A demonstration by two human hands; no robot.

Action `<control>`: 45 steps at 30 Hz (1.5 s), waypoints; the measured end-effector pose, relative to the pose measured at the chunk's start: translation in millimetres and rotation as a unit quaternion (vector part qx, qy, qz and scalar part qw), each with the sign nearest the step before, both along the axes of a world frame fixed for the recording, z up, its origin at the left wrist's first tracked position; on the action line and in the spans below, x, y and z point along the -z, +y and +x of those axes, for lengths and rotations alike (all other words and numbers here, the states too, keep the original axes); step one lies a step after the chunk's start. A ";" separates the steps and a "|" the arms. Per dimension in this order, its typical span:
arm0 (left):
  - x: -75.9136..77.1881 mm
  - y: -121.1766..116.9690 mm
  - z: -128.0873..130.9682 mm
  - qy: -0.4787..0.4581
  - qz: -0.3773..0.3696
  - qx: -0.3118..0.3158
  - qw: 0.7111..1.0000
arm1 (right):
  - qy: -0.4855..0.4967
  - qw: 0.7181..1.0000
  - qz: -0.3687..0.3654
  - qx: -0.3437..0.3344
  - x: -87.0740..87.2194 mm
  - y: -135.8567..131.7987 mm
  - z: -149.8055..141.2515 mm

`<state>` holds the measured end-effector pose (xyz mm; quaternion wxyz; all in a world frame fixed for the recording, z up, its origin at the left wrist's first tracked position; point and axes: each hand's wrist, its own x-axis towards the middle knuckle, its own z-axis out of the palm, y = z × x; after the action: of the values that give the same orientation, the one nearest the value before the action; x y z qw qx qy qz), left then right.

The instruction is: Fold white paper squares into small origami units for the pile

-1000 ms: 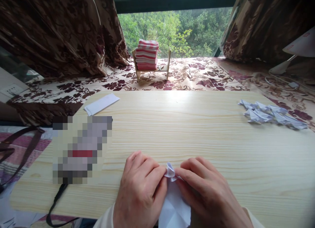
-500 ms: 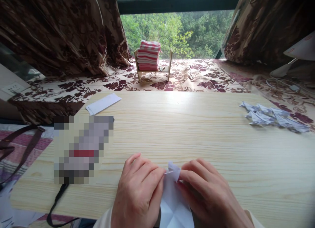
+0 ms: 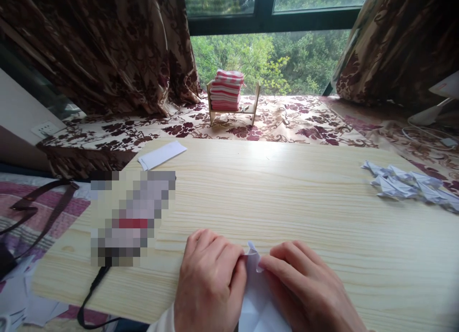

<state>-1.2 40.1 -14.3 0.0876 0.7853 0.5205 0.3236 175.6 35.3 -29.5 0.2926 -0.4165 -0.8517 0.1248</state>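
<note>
A folded piece of white paper [image 3: 258, 298] lies at the near edge of the light wooden table [image 3: 272, 193], between both hands. My left hand [image 3: 210, 284] has its fingers curled and pinches the paper's top tip from the left. From the right, my right hand [image 3: 308, 289] pinches the same tip with thumb and forefinger. The lower part of the paper runs out of view at the bottom edge.
Several folded white paper figures [image 3: 412, 185] lie in a pile at the table's right edge. A folded white slip [image 3: 162, 155] lies at the far left, a blurred-out object [image 3: 131, 217] nearer. A small wooden rack with striped cloths [image 3: 229, 94] stands on the sill. A dark strap [image 3: 39, 203] lies left.
The view has tilted up and shifted, so everything sits lower and further right in frame. Both hands keep pinching the paper tip, which looks flatter than a second ago.
</note>
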 end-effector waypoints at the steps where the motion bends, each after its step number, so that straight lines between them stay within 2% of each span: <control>1: -0.1 -0.7 -2.6 0.004 -0.004 0.010 1.000 | 0.001 1.000 0.004 0.001 1.2 0.2 -0.2; 4: 0.4 -5.3 -11.8 0.007 -0.004 0.048 0.999 | 0.019 0.999 0.015 0.023 4.4 0.2 -2.1; 8: 3.4 -11.7 -20.9 -0.010 0.035 0.073 0.997 | 0.027 0.999 0.019 0.023 5.8 -0.5 -3.9; 14: 9.6 -10.1 -19.6 0.007 0.032 0.075 0.997 | 0.004 1.000 0.015 0.012 9.5 -1.2 -0.5; 17: 16.6 -7.9 -17.7 0.004 0.058 0.074 0.996 | -0.003 1.000 0.028 0.009 10.6 -1.3 -0.2; 22: 24.2 -6.2 -18.7 0.020 0.069 0.087 0.994 | -0.035 0.998 0.050 0.014 5.3 -0.4 -2.2; 26: 22.8 -8.2 -18.8 0.033 0.065 0.072 0.995 | -0.083 0.993 0.086 -0.018 4.1 1.4 2.1; 30: 24.1 -9.3 -16.9 0.042 0.069 0.054 0.995 | -0.121 0.985 0.121 -0.032 10.8 1.1 8.3; 36: 22.4 -12.6 -24.4 0.010 0.085 0.067 0.994 | -0.131 0.984 0.121 -0.015 18.8 -1.2 9.6; 41: 10.7 -18.3 -30.8 0.039 0.049 0.075 0.995 | -0.129 0.983 0.127 -0.013 20.4 -1.2 10.4; 45: 13.2 -12.5 -24.7 0.074 0.069 0.067 0.993 | -0.134 0.983 0.122 -0.025 17.5 -1.0 11.4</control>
<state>-25.9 27.6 -27.5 0.0161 0.8445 0.4482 0.2927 187.0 34.2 -47.0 0.2213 -0.3694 -0.9020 -0.0297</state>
